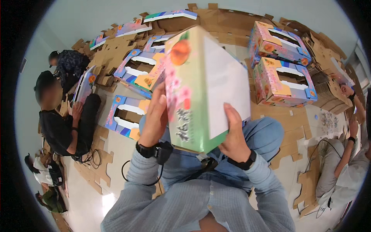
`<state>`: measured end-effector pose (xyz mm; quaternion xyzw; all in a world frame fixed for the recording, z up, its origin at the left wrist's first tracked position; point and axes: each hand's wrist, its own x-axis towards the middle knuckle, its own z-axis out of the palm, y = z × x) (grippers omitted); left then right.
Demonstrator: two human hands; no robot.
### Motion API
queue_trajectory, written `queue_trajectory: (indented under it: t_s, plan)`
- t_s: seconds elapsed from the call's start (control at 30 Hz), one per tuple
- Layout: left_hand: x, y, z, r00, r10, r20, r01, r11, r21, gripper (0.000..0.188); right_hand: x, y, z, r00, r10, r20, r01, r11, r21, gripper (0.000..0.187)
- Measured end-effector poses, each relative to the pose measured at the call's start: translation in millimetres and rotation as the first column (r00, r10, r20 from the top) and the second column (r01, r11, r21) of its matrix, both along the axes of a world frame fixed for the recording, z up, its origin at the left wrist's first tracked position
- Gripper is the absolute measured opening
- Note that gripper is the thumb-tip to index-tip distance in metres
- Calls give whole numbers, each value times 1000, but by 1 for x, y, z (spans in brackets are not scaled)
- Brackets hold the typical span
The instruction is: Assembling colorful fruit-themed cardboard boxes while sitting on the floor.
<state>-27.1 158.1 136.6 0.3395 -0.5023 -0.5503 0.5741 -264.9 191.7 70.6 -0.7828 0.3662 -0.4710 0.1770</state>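
Okay, so a fruit-print carton (178, 83) tilts mid-frame, held between the left hand (155, 116), fingers along its printed side, and the right hand (235, 135), thumb on the white panel (224, 81). Looks like a positioning step; next probably calls for steady two-sided support. The right fingers are mostly hidden, the carton's far side too. Similar handled cartons (266, 91) sit upper right.

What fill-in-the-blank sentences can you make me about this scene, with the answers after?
The right hand rests its ____ on the white panel of the held box.
The left hand is at the ____ side of that box.
Its big printed fruit, above pink blossoms, is coloured ____.
The right wristband is ____.

Missing words: thumb; left; orange; black.
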Motion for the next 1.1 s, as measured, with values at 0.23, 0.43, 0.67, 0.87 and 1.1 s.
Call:
queue_trajectory:
  t_s: [0.23,0.43,0.67,0.87,1.1]
  plan:
    - [3,1,-15,867,156,473,-171,985,-12,91,25,2,-44,934,-100,-343,11,968,-252,55]
    - [1,-5,-38,950,134,283,-174,977,123,94,9,9,-37,812,-4,-583,-55,995,-84,29]
    - [7,-7,-52,948,60,311,-31,995,-97,106,-38,7,18,764,243,-598,-350,935,-67,21]
    - [2,0,-55,946,8,324,27,994,-105,113,-64,-22,66,929,-155,-337,45,949,-311,31]
    - [-9,5,-51,883,46,466,72,970,-232,121,-64,-22,80,985,-111,-129,94,987,-126,31]
